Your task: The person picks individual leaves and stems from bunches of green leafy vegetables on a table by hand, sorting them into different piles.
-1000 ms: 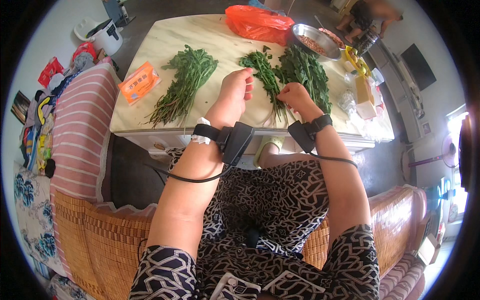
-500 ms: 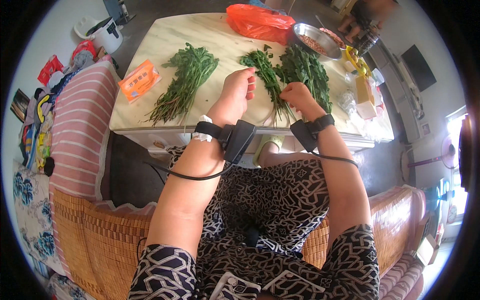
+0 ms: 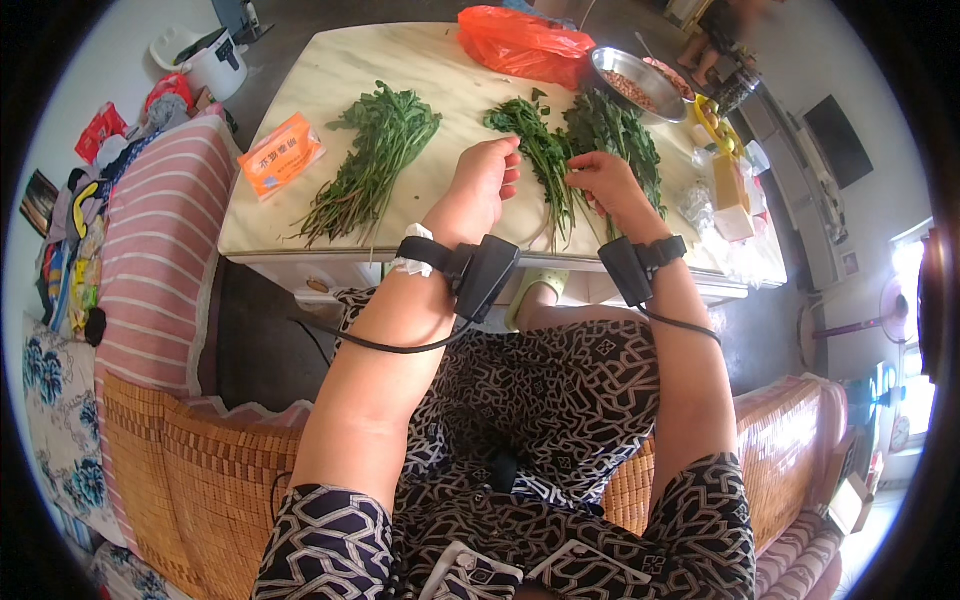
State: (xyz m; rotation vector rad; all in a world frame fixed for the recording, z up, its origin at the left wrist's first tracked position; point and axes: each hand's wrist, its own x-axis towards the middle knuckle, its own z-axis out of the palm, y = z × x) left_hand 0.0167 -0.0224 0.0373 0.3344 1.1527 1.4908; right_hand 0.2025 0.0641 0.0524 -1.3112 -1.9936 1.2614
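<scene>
Three heaps of leafy green stems lie on the pale marble-patterned table: a left bunch (image 3: 375, 160), a slimmer middle bunch (image 3: 545, 150) and a darker right bunch (image 3: 620, 135). My left hand (image 3: 482, 185) hovers just left of the middle bunch, its fingers loosely curled and apart, with nothing visible in them. Between the middle and right bunches is my right hand (image 3: 612, 187), thumb and fingers pinched together over the stems. Whatever is between those fingertips is too small to make out. Black devices with cables are strapped to both wrists.
An orange-and-white packet (image 3: 281, 157) lies at the table's left. Toward the back are a red plastic bag (image 3: 522, 45) and a metal bowl (image 3: 637, 85) of small brown pieces. Boxes and clear plastic (image 3: 732, 200) crowd the right edge. Another person (image 3: 715, 40) sits beyond.
My right hand has shifted slightly right and away from the middle bunch, with its fingers still pinched. My left hand has barely moved.
</scene>
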